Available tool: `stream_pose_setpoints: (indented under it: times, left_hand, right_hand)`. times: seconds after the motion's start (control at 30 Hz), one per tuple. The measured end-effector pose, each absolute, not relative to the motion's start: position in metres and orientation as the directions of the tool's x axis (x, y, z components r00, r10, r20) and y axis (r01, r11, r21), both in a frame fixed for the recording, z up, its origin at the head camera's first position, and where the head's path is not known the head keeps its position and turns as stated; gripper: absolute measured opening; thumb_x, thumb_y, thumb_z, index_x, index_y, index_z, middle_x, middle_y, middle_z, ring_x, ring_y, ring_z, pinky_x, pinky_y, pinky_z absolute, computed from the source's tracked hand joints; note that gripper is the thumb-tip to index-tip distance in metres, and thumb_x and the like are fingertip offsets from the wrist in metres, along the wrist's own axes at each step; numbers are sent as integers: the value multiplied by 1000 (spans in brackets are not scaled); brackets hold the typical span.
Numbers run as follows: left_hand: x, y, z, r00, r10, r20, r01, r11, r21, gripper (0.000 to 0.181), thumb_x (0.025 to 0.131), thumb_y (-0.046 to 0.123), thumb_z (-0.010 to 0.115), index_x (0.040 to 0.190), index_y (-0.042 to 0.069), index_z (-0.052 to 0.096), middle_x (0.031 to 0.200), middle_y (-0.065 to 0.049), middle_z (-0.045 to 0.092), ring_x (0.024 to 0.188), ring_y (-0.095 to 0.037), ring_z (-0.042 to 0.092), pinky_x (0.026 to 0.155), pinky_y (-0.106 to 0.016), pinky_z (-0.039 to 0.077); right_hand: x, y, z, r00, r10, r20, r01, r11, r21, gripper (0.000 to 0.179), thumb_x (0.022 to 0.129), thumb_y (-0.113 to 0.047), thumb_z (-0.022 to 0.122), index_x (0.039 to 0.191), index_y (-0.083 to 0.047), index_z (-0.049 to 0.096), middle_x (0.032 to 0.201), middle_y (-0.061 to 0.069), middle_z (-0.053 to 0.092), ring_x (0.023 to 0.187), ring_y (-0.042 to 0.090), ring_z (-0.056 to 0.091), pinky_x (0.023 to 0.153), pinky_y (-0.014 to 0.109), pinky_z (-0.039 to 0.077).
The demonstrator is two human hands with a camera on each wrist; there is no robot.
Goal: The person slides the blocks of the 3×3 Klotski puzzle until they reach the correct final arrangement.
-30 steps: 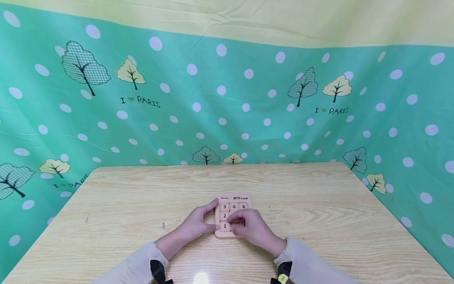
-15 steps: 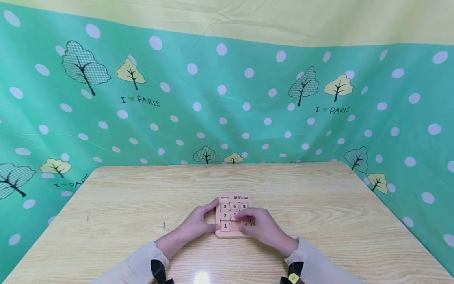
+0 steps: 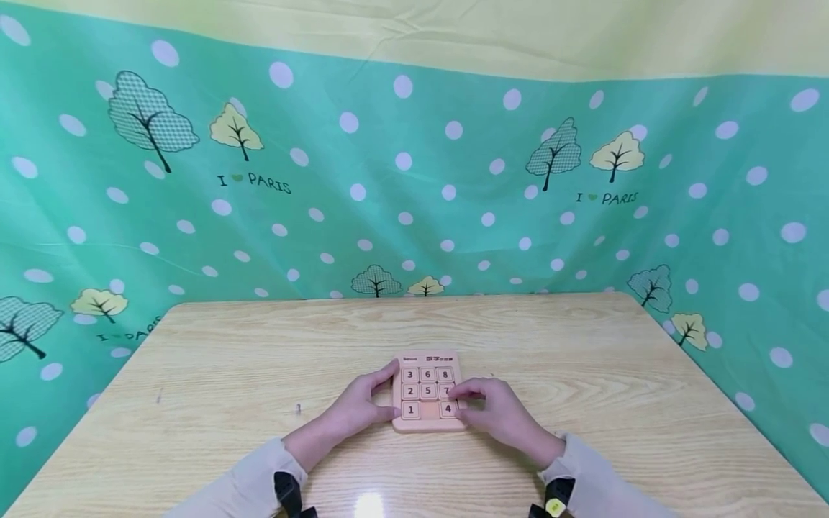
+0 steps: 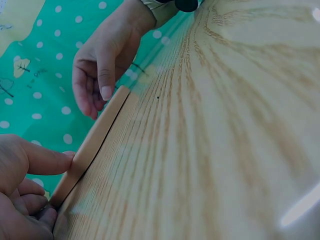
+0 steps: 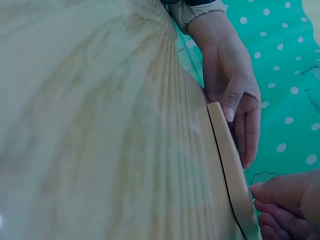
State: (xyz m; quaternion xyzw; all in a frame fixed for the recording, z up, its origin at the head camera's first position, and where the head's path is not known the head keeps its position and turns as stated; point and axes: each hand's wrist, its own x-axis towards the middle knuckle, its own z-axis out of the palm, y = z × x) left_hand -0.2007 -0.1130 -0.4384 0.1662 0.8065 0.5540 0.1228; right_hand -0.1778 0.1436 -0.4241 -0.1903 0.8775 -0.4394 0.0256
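A pink number sliding puzzle [image 3: 430,354] lies flat on the wooden table, its numbered tiles in three rows. Its bottom row shows tile 1 [image 3: 411,410], a bare slot in the middle, then tile 4 [image 3: 447,409]. My left hand [image 3: 358,404] holds the board's left side, index finger near the upper corner and thumb by tile 1. At the right side is my right hand [image 3: 499,410], its thumb tip by tile 4 and its index fingertip by tile 7 [image 3: 445,391]. Both wrist views show the board edge [image 4: 95,137] low and side-on, with the hands around it.
The wooden table [image 3: 259,345] extends around the board. Behind it hangs a green dotted curtain [image 3: 311,244] with printed trees. A small dark mark [image 3: 299,409] lies left of the left hand, and light glares off the table's front.
My right hand has moved right, from over the bottom middle of the puzzle to its right side. The bare slot and tiles 5, 7 and 4 have come into view. My left hand stays put.
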Motion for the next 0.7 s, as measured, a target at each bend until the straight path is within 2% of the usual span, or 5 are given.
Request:
stream_pose_setpoints:
  times: [0.53, 0.7]
  left_hand:
    - [-198, -112, -436, -918, 397, -16, 117, 310, 944, 81, 76, 2, 74, 144, -2, 31, 150, -16, 31, 138, -32, 27, 114, -45, 20]
    - [-198, -112, -435, -918, 395, -21, 113, 314, 943, 81, 76, 4, 74, 144, -1, 32, 150, -16, 31, 138, -32, 27, 114, -45, 20]
  right_hand:
    - [-179, 146, -425, -952, -285, 111, -265, 586, -766, 21, 78, -4, 71, 98, -10, 72, 101, 0, 69, 97, 19, 61, 88, 37, 50]
    - [-179, 147, -425, -953, -283, 106, -259, 585, -768, 20, 78, -5, 72, 97, -10, 72, 99, -1, 69, 95, 18, 61, 85, 33, 51]
